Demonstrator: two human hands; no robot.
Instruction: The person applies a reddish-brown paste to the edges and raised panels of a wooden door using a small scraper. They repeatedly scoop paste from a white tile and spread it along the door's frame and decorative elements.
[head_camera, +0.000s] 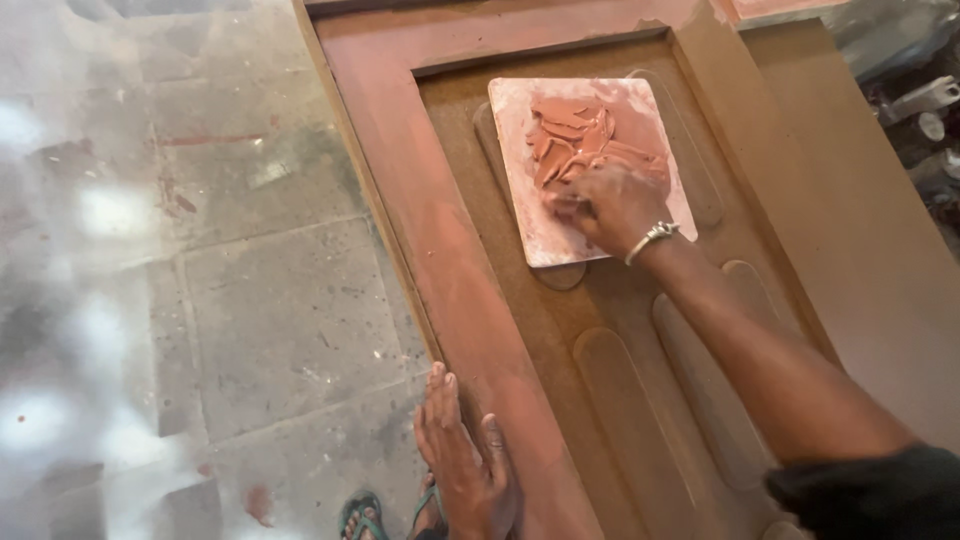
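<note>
- Two bare hands in view, no tools clearly visible.
- Right hand (610, 205) reaching far forward, fingers curled down into the reddish putty (575, 140); whether pinching a small scraper or only paste, cannot tell. Silver bracelet (652, 238) on that wrist.
- Left hand (462, 460) flat, fingers together and stretched out, pressed on the near left edge of the door panel (440, 240), holding nothing, likely bracing.
- Putty heaped and smeared on a square tile (520, 200) used as a mixing board, lying flat on the recessed middle of the door, upper centre.
- Putty probably soft, sticky, smearable; best scooped in small dabs from the heap edge, not gripped.
- Tile likely stiff, brittle, slick with paste; safest lifted by two opposite clean edges.
- Door panel large, rigid, surely heavy; brown with raised oval mouldings, left frame strip already reddish.
- Grey stone floor (250, 320) at left, sandalled foot (365, 518) below the left hand.
</note>
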